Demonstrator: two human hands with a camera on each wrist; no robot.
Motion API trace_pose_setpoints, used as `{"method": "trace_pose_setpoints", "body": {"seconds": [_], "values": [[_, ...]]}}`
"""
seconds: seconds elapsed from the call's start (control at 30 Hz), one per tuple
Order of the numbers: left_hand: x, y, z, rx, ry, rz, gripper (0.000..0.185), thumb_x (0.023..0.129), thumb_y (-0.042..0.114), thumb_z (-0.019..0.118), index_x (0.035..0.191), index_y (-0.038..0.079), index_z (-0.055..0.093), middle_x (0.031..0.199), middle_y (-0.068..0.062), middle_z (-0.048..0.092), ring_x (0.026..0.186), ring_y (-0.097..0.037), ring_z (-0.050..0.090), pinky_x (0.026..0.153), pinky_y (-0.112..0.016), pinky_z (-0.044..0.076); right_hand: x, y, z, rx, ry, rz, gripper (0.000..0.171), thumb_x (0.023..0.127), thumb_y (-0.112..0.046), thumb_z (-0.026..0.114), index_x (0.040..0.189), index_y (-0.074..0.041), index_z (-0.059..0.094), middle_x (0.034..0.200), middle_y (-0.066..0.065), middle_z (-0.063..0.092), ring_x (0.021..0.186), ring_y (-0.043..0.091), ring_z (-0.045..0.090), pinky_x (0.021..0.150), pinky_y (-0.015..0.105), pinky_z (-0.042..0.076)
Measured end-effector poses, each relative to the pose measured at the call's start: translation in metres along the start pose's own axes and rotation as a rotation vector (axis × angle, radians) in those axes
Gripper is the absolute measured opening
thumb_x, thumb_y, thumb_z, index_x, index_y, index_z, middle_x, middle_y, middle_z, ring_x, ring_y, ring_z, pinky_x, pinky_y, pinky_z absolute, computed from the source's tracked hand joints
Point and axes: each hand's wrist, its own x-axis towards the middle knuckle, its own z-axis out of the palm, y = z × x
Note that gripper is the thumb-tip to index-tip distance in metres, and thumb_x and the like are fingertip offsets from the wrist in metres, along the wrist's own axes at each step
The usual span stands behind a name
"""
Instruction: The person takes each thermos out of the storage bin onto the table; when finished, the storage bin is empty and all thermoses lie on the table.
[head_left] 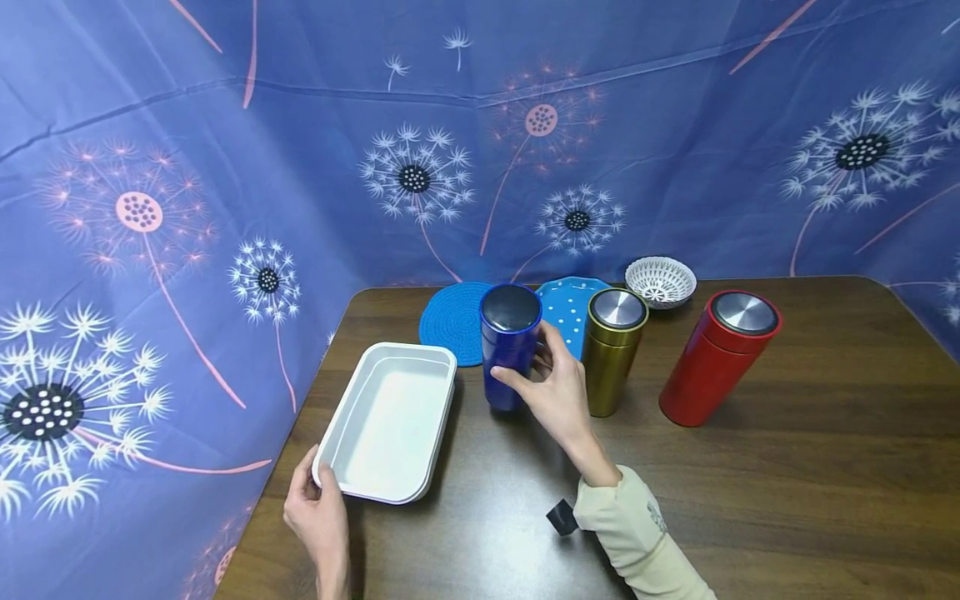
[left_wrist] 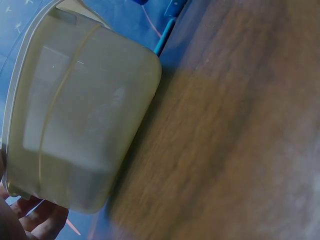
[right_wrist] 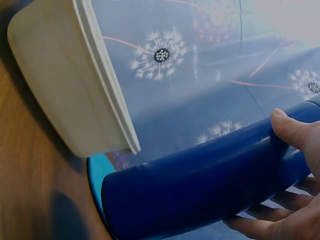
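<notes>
My right hand (head_left: 558, 392) grips a blue thermos (head_left: 510, 342) with a dark lid, thumb on its near side and fingers around the right. In the right wrist view the thermos (right_wrist: 200, 175) lies across the picture, its base close to the tabletop; I cannot tell whether they touch. To its left stands a white rectangular plastic container (head_left: 390, 417) with a rim, and nothing shows inside. My left hand (head_left: 318, 512) pinches the container's near left corner, thumb at the rim; in the left wrist view curled fingers (left_wrist: 45, 217) show below the container (left_wrist: 85, 115).
Right of the blue thermos stand a gold thermos (head_left: 611, 358) and a red thermos (head_left: 716, 358). Behind are a round blue woven mat (head_left: 450, 321), a blue polka-dot plate (head_left: 570, 304) and a white openwork bowl (head_left: 660, 279). A flowered blue cloth (head_left: 465, 167) hangs behind the wooden table (head_left: 825, 467).
</notes>
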Motion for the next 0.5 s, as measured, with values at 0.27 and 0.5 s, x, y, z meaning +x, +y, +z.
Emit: {"method": "trace_pose_setpoints", "body": {"seconds": [0.27,0.5], "values": [[0.000,0.000,0.000,0.000,0.005,0.009,0.027,0.090,-0.008,0.053,0.113,-0.009,0.068,0.110,-0.030,0.065,0.088,0.008,0.062,0.073,-0.006,0.048,-0.002,0.011,-0.002,-0.018,0.013,0.045,0.074,0.074,-0.018,0.086,0.138,-0.008,0.049,0.129,0.018,0.060,0.116,0.034,0.060,0.094,0.045,0.051],[0.000,-0.003,0.000,0.000,0.009,0.002,0.027,0.090,-0.009,0.052,0.113,-0.010,0.067,0.110,-0.031,0.065,0.089,0.008,0.062,0.074,-0.007,0.049,-0.003,0.019,-0.002,-0.025,0.018,0.067,0.075,0.075,-0.016,0.085,0.139,-0.006,0.047,0.132,0.020,0.058,0.119,0.035,0.058,0.096,0.045,0.050]]}}
